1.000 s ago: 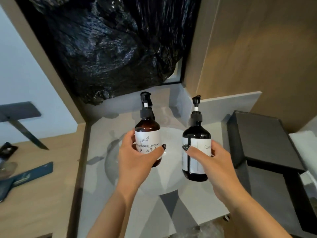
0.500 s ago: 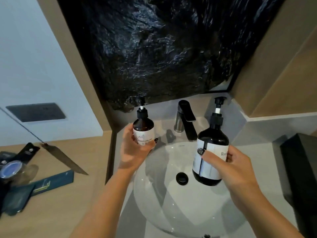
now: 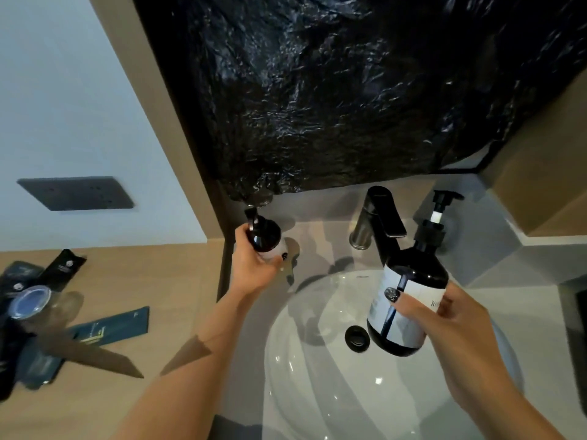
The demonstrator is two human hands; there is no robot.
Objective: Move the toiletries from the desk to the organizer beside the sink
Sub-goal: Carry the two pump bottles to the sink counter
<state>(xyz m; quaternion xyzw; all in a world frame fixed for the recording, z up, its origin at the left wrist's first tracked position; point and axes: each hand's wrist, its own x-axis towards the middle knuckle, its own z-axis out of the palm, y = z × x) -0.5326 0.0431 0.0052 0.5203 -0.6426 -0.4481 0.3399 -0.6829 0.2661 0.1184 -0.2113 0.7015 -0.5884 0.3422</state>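
Observation:
My left hand (image 3: 254,268) grips a small amber pump bottle (image 3: 266,238) with a white label, at the back left corner of the grey counter (image 3: 320,230) by the sink; whether its base touches the counter I cannot tell. My right hand (image 3: 444,331) holds a larger dark pump bottle (image 3: 413,281) with a white label, tilted slightly, in the air above the white basin (image 3: 317,360). The black organizer (image 3: 575,328) shows only as a dark edge at the far right.
A black faucet (image 3: 379,217) stands behind the basin between the two bottles. Black plastic sheeting (image 3: 317,90) covers the wall above. On the wooden desk (image 3: 127,281) to the left lie dark sachets (image 3: 108,325) and a glass tumbler (image 3: 31,303).
My left hand has carried the small bottle away from me to the back left corner of the counter. The right hand with the large bottle stays above the basin. The view has swung left.

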